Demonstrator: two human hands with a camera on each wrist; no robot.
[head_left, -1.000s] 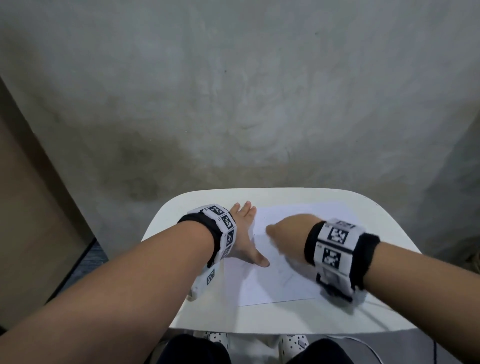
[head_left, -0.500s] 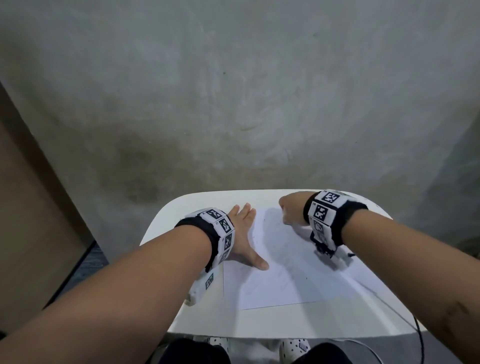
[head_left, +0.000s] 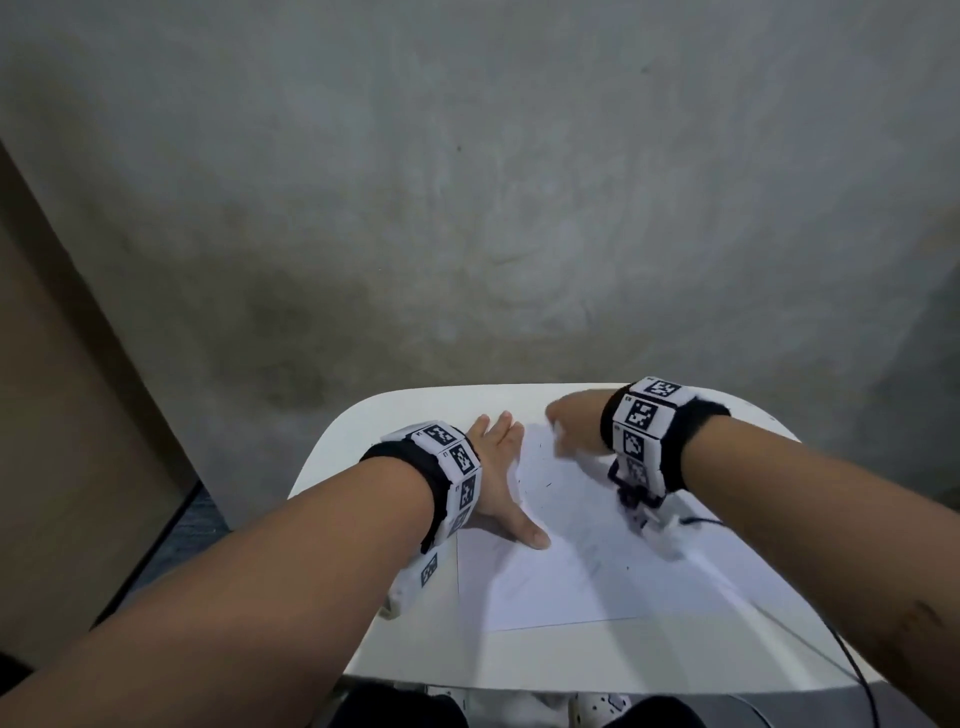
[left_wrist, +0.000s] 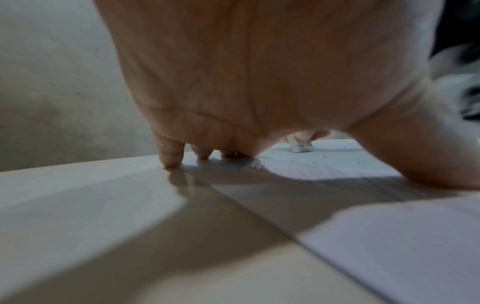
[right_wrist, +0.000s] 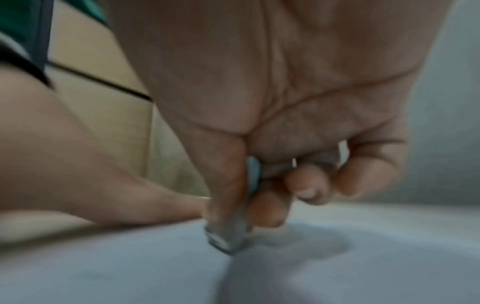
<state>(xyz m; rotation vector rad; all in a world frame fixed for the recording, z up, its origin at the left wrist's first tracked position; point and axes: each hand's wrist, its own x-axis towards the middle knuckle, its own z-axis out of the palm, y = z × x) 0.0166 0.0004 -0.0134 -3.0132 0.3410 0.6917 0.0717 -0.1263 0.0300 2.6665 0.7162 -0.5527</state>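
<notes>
A white sheet of paper (head_left: 597, 566) with faint pencil marks lies on a small white table (head_left: 519, 660). My left hand (head_left: 498, 483) lies flat on the sheet's left edge, its fingers (left_wrist: 170, 158) straight and the thumb spread onto the paper (left_wrist: 389, 236). My right hand (head_left: 571, 431) is at the sheet's far edge and pinches a small white eraser (right_wrist: 226, 236) between thumb and fingers, its tip down on the paper. From the left wrist view the eraser (left_wrist: 301, 147) shows beyond my palm. Dark crumbs (left_wrist: 324, 157) are scattered on the sheet.
A grey concrete wall (head_left: 467, 208) rises just behind the table. A brown panel (head_left: 52, 415) stands at the left. A thin black cable (head_left: 852, 670) runs from my right wrist over the table's right front corner. My knees and shoes show below the front edge.
My right hand has moved with the eraser from the middle of the sheet to its far edge. The left hand has stayed where it was.
</notes>
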